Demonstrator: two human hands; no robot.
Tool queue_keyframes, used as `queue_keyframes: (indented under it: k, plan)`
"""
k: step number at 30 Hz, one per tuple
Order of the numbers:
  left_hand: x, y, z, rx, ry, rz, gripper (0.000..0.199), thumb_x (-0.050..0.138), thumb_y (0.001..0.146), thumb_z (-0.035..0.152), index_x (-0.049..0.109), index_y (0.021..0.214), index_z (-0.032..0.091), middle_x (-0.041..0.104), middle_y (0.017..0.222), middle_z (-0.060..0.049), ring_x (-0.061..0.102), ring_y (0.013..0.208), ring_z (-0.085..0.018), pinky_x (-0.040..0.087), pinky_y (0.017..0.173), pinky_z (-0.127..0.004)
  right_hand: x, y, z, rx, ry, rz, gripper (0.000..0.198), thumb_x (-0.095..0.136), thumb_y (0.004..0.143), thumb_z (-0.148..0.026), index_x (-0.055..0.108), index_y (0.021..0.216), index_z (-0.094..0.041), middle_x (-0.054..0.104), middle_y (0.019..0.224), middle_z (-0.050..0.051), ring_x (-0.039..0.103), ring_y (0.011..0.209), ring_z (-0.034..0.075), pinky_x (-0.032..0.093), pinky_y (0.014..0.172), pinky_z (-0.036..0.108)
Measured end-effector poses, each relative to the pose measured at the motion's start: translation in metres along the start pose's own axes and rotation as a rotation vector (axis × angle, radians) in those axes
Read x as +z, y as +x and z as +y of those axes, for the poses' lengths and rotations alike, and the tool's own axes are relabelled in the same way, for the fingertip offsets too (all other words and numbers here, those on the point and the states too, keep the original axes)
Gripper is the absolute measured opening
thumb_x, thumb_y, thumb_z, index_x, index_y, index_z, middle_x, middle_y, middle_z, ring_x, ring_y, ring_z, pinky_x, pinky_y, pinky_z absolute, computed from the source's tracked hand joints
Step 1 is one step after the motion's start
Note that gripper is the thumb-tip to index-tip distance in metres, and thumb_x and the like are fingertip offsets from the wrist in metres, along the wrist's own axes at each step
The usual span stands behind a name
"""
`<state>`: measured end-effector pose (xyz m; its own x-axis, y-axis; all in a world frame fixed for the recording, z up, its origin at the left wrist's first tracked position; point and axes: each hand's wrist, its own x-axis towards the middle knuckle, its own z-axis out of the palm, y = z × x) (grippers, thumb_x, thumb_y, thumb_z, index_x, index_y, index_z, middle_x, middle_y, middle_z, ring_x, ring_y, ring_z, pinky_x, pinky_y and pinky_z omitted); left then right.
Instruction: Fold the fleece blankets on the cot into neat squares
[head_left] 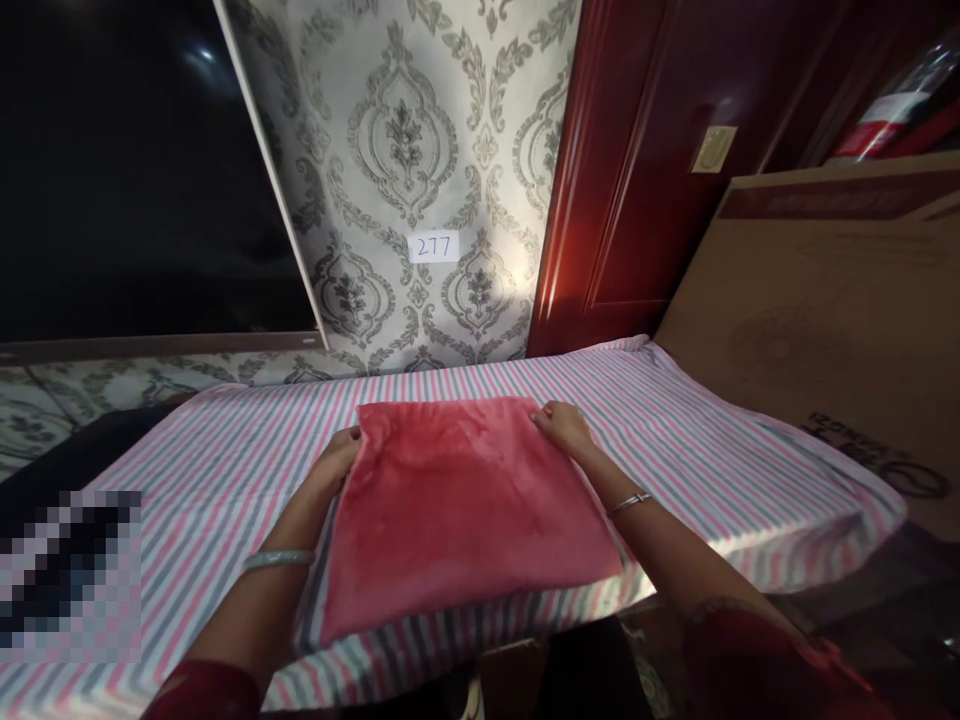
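A red plush cloth (465, 510), roughly square, lies spread on a striped sheet (720, 470) in front of me. Its near edge reaches the front of the table. My left hand (343, 455) is closed at the cloth's far left side, the fingers partly hidden by the fabric edge. At the far right corner, my right hand (562, 425) pinches the cloth with thumb and curled fingers. Small wrinkles run along the far edge between the hands. Whether the cloth is folded or a cover, I cannot tell.
A large dark screen (135, 180) hangs at the left. A paper label (433, 246) marked 277 is on the patterned wall. On the right stands a big cardboard box (825, 300) beside a dark red wooden panel (622, 170); a bottle (892, 115) is above the box.
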<state>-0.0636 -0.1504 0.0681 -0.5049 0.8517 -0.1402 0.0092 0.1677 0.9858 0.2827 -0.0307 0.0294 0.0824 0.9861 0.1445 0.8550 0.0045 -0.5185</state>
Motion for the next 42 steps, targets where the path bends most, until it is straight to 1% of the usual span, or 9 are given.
queue_keyframes:
  k: [3,8,11,17,22,25,30,36,42]
  plan:
    - [-0.003,-0.014,0.002,-0.005,0.01,-0.034,0.022,0.084,0.058,0.021,0.073,0.076,0.013,0.066,0.051,-0.004,0.068,0.057,-0.023,0.048,0.049,-0.024,0.004,-0.007,0.003,-0.005,0.017,0.023,0.017,0.061,0.088,-0.029,0.073,0.09,-0.017,0.075,0.095,0.01,0.064,0.083,0.019,0.035,0.064,0.025]
    - [-0.006,-0.026,0.007,-0.025,-0.001,0.035,0.018,0.083,0.061,0.021,0.073,0.074,0.013,0.063,0.045,-0.003,0.064,0.049,-0.02,0.04,0.041,-0.022,0.006,-0.011,0.009,0.041,0.065,0.061,0.024,0.052,0.089,-0.022,0.073,0.084,-0.013,0.073,0.083,0.011,0.061,0.074,0.018,0.036,0.061,0.025]
    - [-0.006,-0.03,0.004,-0.033,-0.019,0.007,0.022,0.084,0.059,0.022,0.073,0.076,0.014,0.068,0.051,-0.005,0.067,0.053,-0.022,0.044,0.044,-0.024,0.003,-0.017,0.01,0.019,0.1,0.071,0.024,0.052,0.088,-0.025,0.072,0.083,-0.013,0.073,0.08,0.009,0.061,0.071,0.018,0.035,0.06,0.025]
    - [-0.021,-0.045,-0.013,-0.031,-0.029,-0.274,0.047,0.09,0.039,0.021,0.074,0.083,0.014,0.076,0.07,-0.007,0.074,0.073,-0.029,0.057,0.061,-0.031,-0.01,-0.054,0.03,-0.076,0.102,0.091,0.022,0.058,0.086,-0.034,0.07,0.08,-0.017,0.072,0.079,0.007,0.062,0.073,0.018,0.034,0.061,0.026]
    - [-0.04,-0.069,-0.03,-0.084,0.032,-0.422,0.045,0.09,0.041,0.021,0.076,0.083,0.015,0.077,0.074,-0.007,0.074,0.079,-0.032,0.059,0.068,-0.035,-0.016,-0.102,0.056,-0.238,-0.011,0.088,0.03,0.055,0.088,-0.043,0.068,0.077,-0.019,0.068,0.078,0.008,0.061,0.072,0.02,0.035,0.064,0.028]
    - [-0.043,-0.081,-0.035,-0.099,0.02,-0.398,0.043,0.09,0.041,0.02,0.076,0.081,0.015,0.077,0.072,-0.007,0.074,0.078,-0.033,0.059,0.067,-0.036,-0.016,-0.117,0.062,-0.265,-0.013,0.111,0.03,0.05,0.09,-0.042,0.067,0.08,-0.019,0.068,0.082,0.009,0.06,0.073,0.021,0.035,0.065,0.03]
    - [-0.047,-0.095,-0.04,-0.087,-0.168,-0.224,0.051,0.089,0.041,0.027,0.076,0.088,0.014,0.077,0.075,-0.009,0.073,0.071,-0.029,0.057,0.061,-0.032,-0.012,-0.118,0.065,-0.201,0.171,0.174,0.03,0.042,0.086,-0.037,0.061,0.07,-0.02,0.067,0.074,0.011,0.06,0.072,0.023,0.037,0.067,0.032]
    - [-0.059,-0.118,-0.044,-0.116,-0.069,-0.357,0.054,0.09,0.046,0.031,0.078,0.098,0.017,0.079,0.085,-0.01,0.072,0.072,-0.026,0.052,0.055,-0.027,-0.015,-0.136,0.072,-0.146,0.377,0.184,0.042,0.045,0.085,-0.057,0.064,0.077,-0.02,0.067,0.071,0.007,0.06,0.067,0.021,0.04,0.063,0.031]
    - [-0.074,-0.13,-0.052,-0.032,0.12,-0.441,0.042,0.092,0.044,0.034,0.081,0.083,0.023,0.079,0.094,-0.009,0.068,0.103,-0.036,0.055,0.087,-0.039,-0.019,-0.181,0.081,-0.185,0.381,0.226,0.051,0.055,0.081,-0.07,0.066,0.085,-0.02,0.062,0.076,0.004,0.056,0.066,0.019,0.044,0.063,0.031]
